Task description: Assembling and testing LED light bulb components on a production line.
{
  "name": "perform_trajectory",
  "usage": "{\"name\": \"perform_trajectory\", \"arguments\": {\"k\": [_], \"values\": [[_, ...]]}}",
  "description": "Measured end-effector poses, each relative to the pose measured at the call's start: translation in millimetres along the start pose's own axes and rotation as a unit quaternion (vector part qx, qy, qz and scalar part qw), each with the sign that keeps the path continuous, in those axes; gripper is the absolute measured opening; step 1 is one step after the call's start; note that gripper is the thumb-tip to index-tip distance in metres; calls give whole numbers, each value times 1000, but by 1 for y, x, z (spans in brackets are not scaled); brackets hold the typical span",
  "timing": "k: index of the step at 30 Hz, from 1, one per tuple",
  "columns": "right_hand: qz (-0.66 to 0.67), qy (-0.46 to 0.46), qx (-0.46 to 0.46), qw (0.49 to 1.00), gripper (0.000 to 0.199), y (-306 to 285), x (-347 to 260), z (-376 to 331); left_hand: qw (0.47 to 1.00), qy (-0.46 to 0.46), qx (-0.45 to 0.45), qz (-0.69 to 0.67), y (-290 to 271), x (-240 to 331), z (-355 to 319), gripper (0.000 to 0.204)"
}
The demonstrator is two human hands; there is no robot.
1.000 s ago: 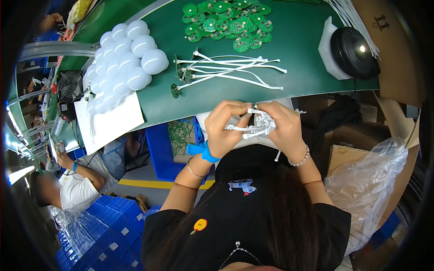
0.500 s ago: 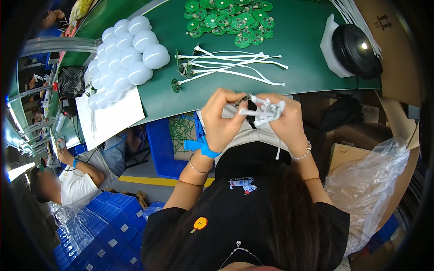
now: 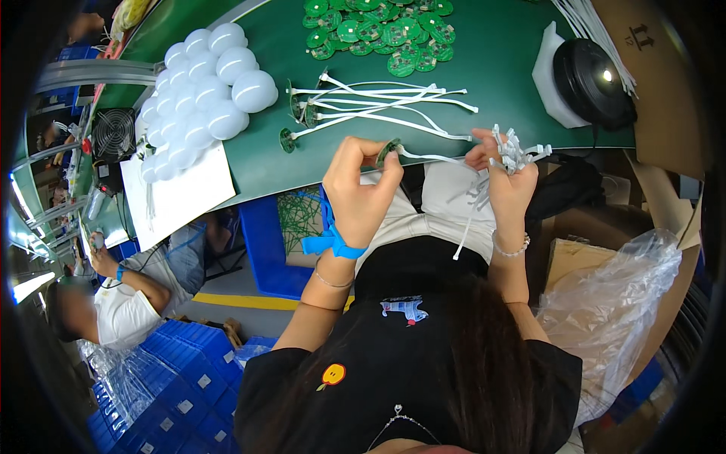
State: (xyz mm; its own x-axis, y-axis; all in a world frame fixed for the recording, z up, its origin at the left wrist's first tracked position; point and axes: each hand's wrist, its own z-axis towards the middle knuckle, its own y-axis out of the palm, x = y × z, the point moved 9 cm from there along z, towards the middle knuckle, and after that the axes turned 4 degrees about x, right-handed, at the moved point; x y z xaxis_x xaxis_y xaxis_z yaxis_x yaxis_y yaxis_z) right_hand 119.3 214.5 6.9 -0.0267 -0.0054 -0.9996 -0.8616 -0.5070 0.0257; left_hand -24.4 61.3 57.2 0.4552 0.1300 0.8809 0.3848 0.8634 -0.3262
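Observation:
Between the thumb and fingers of my left hand (image 3: 358,181) is a small round green circuit board (image 3: 388,153). A white cable (image 3: 431,157) runs from this board toward my other hand. My right hand (image 3: 511,193) is closed around a bunch of white cables (image 3: 517,153), their plug ends sticking out above the fist and some tails hanging below. Beyond both hands, on the green table (image 3: 499,83), lie several boards with white cables (image 3: 386,102) attached, side by side. Farther back is a heap of loose round green circuit boards (image 3: 393,32).
White globe-shaped covers (image 3: 204,87) stand grouped at the table's left, by a white sheet (image 3: 185,197). A black round device (image 3: 594,83) sits against white foam at the right. A blue bin (image 3: 261,253) is below the table edge; another person (image 3: 136,303) sits at far left.
My hands have drawn apart, the right moving right with its bunch of cables. The board in my left hand now shows clearly, with its cable stretched out toward the right.

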Motion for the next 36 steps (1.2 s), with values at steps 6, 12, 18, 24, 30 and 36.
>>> {"name": "perform_trajectory", "arguments": {"k": [6, 12, 18, 24, 30, 36], "values": [[-34, -58, 158, 985, 14, -42, -21, 0, 978, 123, 55, 159, -19, 17, 13, 12], [-26, -26, 130, 991, 16, -41, 0, 4, 963, 41, 188, 188, -64, -9, 57, 22], [-23, 2, 68, 997, 19, -28, 8, -2, 892, 209, 41, 399, -11, 2, 51, 45], [-44, -15, 72, 996, 16, -34, 4, -1, 832, 301, -231, 406, 41, 4, 33, 49], [-63, -17, 44, 997, 18, -24, 2, -3, 871, 290, -219, 331, 52, -6, 41, 45], [217, 186, -93, 954, 19, -2, 28, -9, 886, 261, -113, 367, 40, -26, 52, 27]]}}
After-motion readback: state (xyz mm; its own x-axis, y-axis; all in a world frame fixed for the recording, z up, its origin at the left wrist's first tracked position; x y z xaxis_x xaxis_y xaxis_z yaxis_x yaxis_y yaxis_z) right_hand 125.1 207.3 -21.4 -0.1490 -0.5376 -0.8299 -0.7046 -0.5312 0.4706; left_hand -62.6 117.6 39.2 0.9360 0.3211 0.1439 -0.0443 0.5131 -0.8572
